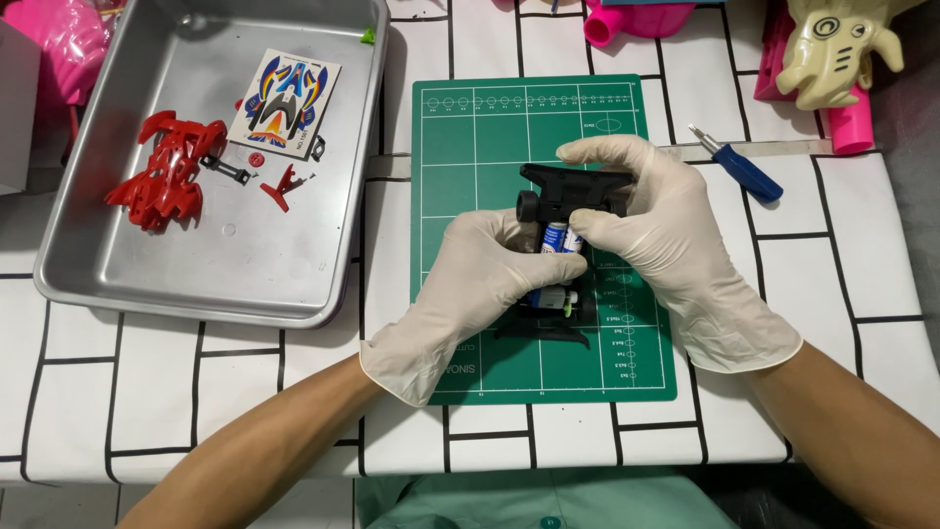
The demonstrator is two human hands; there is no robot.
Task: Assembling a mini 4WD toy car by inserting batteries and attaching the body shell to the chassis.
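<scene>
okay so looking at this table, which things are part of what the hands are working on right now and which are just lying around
In hand:
black toy car chassis, held by left hand and right hand
batteries in it
green cutting mat underneath

Lying about:
metal tray with red car body, sticker sheet, small red part
blue-handled screwdriver
cream toy
pink toys

Black toy-car chassis (568, 191), apparently battery-loaded, raised.

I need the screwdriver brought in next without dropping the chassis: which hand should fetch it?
Probably the right hand: the blue-handled screwdriver lies just to its right, beside the green mat. The left hand is wrapped around the black toy-car chassis.
</scene>
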